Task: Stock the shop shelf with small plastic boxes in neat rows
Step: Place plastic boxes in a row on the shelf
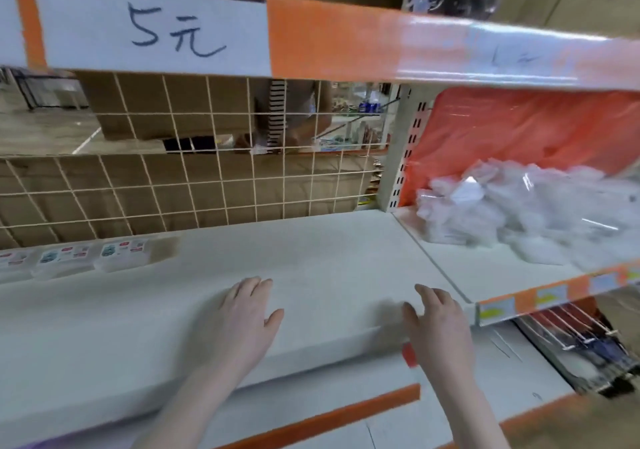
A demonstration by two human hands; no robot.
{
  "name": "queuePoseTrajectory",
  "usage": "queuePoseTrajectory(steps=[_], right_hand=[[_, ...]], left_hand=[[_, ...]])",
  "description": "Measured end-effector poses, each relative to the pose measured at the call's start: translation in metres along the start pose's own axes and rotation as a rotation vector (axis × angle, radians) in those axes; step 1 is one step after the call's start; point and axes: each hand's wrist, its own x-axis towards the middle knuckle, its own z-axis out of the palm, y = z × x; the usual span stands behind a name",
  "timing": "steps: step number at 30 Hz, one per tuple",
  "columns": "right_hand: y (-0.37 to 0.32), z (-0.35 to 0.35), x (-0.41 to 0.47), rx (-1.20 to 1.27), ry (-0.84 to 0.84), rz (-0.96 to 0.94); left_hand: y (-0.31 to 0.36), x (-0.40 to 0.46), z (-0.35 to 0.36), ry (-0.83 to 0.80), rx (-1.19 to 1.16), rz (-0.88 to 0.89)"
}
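Bright, even indoor light, soft and nearly shadowless; only a faint grey shadow lies on the white shelf [311,258] beside the right hand [438,324], just left of its fingers [429,294]. Glare streaks the orange price rail [485,50]. Motion blur smears the clear plastic packets [526,213]; wide-angle distortion bends edges.

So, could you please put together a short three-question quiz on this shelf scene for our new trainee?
1. True or false: the left hand grips a plastic box.
2. Where do the small boxes stand on the shelf: A) front right, B) back left, C) middle front?
3. What price does the sign above show?

Key
1. False: both it and the right hand are open and hold nothing.
2. B.
3. 5 yuan.
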Motion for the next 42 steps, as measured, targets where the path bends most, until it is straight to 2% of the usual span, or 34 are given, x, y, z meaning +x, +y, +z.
queuePoseTrajectory(steps=[5, 12, 16, 25, 33, 38, 42], right_hand=[[0.065, -0.015, 0.039, 0.033, 0.051, -0.052], [0.184, -0.045, 0.119, 0.0, 0.062, -0.079], [0.228, -0.054, 0.156, -0.007, 0.069, -0.114], [0.278, -0.046, 0.199, -0.009, 0.016, -0.091], [0.306, -0.042, 0.22, -0.132, -0.173, -0.127], [0.306, -0.039, 0.226, -0.118, -0.261, -0.188], [0.303, -0.042, 0.227, -0.133, -0.208, -0.19]], left_hand=[[0.075, 0.034, 0.026, 0.008, 0.003, 0.04], [0.221, 0.094, 0.085, -0.013, -0.099, 0.108], [0.271, 0.12, 0.104, 0.011, -0.132, 0.13], [0.312, 0.159, 0.118, -0.003, -0.131, 0.274], [0.337, 0.205, 0.131, -0.099, 0.006, 0.443], [0.342, 0.221, 0.136, -0.131, 0.039, 0.458], [0.344, 0.224, 0.133, -0.097, 0.073, 0.457]])
